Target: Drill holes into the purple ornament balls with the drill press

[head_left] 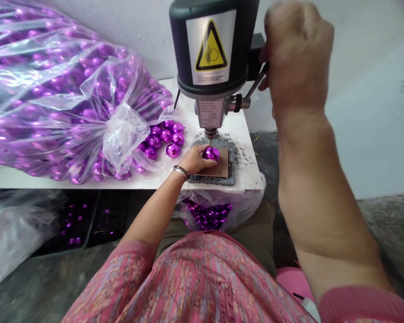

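My left hand grips a shiny purple faceted ball between thumb and fingers, on a brown board over the grey base of a drill press. The thin drill bit points down at the top of the ball; whether it has gone in, I cannot make out. Up at the right, my right hand is closed around the feed lever of the drill press, its fingers partly hidden. Several loose purple balls lie on the white table left of my left hand.
A big clear plastic bag full of purple balls covers the table's left side. Dark shavings lie scattered around the base. Below the table edge, an open plastic bag holds more purple balls. A black crate stands lower left.
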A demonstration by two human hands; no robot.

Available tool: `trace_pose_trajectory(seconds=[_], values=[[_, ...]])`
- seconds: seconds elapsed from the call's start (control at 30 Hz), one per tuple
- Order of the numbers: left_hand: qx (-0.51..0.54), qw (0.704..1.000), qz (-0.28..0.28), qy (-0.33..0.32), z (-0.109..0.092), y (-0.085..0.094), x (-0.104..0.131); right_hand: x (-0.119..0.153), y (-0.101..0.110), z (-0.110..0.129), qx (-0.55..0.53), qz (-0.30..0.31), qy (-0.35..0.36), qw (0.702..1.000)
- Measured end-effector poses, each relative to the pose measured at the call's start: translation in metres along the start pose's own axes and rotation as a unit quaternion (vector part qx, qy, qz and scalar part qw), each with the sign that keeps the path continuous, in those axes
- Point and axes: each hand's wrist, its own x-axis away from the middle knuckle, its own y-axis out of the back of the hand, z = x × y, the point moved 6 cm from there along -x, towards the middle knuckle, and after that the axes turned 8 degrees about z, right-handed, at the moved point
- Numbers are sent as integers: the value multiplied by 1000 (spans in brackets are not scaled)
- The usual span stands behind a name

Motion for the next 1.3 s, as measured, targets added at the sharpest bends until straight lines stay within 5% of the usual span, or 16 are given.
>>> trace_pose_trajectory(seconds=[0.17,0.3,0.57,0.97,1.1,1.3], values=[[17,1000,-9,4,3,-2,2,57,7,7,84,-24,69,994],[17,1000,-16,-1,4,-2,2,88,6,-10,112,-21,102,988],[-13,1000,-12,-7,6,-3,3,109,1,-36,149,-60,173,972],[-3,1000,-13,-20,14,-8,2,128,-11,-60,111,-115,191,968],[21,1000,-5,-14,11,-9,2,118,-10,-54,83,-133,185,970],[47,998,-41,1,5,-4,21,41,5,-17,48,-124,58,989]])
